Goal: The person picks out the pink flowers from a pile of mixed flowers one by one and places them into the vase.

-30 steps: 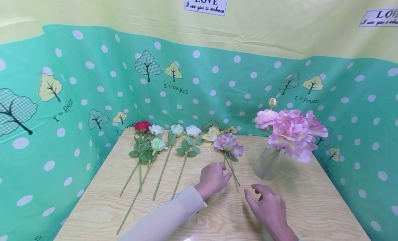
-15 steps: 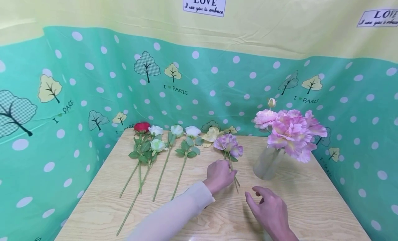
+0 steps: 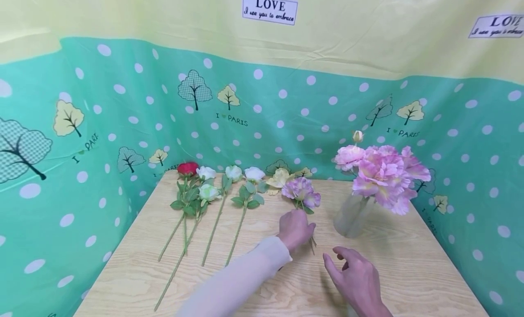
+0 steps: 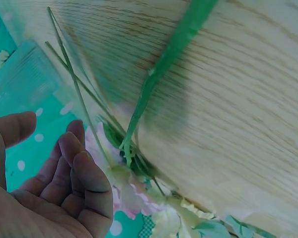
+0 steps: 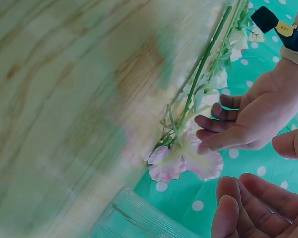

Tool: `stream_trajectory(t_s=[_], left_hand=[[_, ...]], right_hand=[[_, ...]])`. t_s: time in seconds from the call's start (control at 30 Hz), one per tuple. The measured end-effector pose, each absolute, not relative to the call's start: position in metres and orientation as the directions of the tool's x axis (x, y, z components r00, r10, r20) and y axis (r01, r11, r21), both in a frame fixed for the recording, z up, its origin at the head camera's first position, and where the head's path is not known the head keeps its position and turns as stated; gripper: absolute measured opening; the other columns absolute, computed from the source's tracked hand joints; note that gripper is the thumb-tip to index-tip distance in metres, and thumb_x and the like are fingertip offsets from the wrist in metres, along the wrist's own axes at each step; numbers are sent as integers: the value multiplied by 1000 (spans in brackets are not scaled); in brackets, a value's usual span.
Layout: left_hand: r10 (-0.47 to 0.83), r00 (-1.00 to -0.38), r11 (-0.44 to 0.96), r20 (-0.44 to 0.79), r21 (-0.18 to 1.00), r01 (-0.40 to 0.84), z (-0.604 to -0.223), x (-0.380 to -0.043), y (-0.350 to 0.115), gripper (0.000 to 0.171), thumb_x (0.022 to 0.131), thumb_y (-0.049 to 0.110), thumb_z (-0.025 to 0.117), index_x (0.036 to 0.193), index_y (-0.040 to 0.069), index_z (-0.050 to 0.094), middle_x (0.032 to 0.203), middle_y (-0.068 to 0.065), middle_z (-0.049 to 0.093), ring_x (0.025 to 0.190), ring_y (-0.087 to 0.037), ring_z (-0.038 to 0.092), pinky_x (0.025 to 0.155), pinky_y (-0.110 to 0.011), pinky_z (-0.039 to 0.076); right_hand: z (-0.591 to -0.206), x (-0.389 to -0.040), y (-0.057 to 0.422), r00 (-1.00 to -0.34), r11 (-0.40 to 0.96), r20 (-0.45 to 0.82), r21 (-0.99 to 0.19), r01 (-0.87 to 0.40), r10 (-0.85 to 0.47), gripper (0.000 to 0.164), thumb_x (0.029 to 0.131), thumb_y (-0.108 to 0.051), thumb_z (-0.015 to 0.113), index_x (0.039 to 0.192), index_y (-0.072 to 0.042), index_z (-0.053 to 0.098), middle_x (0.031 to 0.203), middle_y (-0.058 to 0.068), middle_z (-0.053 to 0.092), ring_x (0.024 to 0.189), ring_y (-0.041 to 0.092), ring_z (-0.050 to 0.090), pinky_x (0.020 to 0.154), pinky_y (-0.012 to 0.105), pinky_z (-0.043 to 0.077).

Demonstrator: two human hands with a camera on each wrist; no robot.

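My left hand (image 3: 295, 229) is over the stems of a purple artificial flower (image 3: 300, 190) lying on the table. In the left wrist view its thumb stands apart from loosely bent fingers (image 4: 92, 173), beside the thin crossed stems (image 4: 74, 79), with nothing pinched between them. The right wrist view shows the same left hand (image 5: 258, 114) near the pale purple bloom (image 5: 186, 161). Lower right, my right hand (image 3: 356, 276) hovers with thumb and fingers apart, holding nothing. Closest beyond it stands a clear vase (image 3: 348, 217) with large pink flowers (image 3: 382, 173) and a bud.
On the left of the wooden table (image 3: 123, 280) lie a red rose (image 3: 187, 168) and several white roses (image 3: 254, 173), stems toward me. A cream flower (image 3: 280, 177) touches the purple one. Green dotted cloth (image 3: 254, 135) encloses the back and sides.
My left hand has moved a little to the right, over the purple flower's stems, covering more of them. The right hand has stayed almost still. The flowers lie as before.
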State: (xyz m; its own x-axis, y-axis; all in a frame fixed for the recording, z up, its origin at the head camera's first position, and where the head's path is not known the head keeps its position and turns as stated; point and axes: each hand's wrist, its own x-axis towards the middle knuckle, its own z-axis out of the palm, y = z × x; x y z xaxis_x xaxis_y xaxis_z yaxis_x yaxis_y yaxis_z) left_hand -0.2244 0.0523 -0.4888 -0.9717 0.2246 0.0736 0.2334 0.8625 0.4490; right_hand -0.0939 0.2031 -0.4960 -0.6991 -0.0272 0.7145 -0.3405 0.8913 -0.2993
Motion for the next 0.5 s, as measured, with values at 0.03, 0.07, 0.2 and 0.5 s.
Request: stream_trajectory(t_s=[0.03, 0.07, 0.2, 0.5], left_hand=[[223, -972, 863, 76, 447, 233, -490, -225, 53, 50, 93, 43, 74, 53, 19, 55, 54, 4, 53, 55, -13, 53, 59, -33, 50], [222, -972, 865, 80, 444, 234, -490, -225, 55, 50, 92, 43, 75, 54, 18, 55, 56, 4, 54, 56, -13, 53, 59, -33, 51], [212, -973, 869, 90, 438, 230, -495, -226, 58, 49, 91, 43, 76, 55, 18, 55, 61, 2, 57, 58, -13, 55, 61, -33, 53], [201, -973, 869, 109, 439, 229, -503, -232, 59, 47, 88, 42, 79, 57, 18, 55, 62, 2, 58, 57, -13, 55, 60, -32, 53]], right_hand=[[-496, -94, 203, -700, 892, 714, -299, -339, -27, 21, 71, -23, 89, 85, -11, 78, 74, 1, 72, 49, 6, 58, 43, 20, 42], [-496, -93, 203, -701, 893, 713, -299, -338, -27, 21, 71, -23, 89, 85, -11, 78, 74, 1, 72, 49, 6, 58, 43, 20, 42], [-496, -93, 204, -700, 895, 713, -292, -338, -32, 21, 71, -23, 88, 85, -11, 78, 74, 1, 72, 50, 6, 58, 43, 21, 42], [-495, -94, 204, -674, 891, 737, -271, -365, -52, 21, 71, -23, 87, 84, -10, 78, 74, 2, 73, 50, 7, 58, 42, 22, 43]])
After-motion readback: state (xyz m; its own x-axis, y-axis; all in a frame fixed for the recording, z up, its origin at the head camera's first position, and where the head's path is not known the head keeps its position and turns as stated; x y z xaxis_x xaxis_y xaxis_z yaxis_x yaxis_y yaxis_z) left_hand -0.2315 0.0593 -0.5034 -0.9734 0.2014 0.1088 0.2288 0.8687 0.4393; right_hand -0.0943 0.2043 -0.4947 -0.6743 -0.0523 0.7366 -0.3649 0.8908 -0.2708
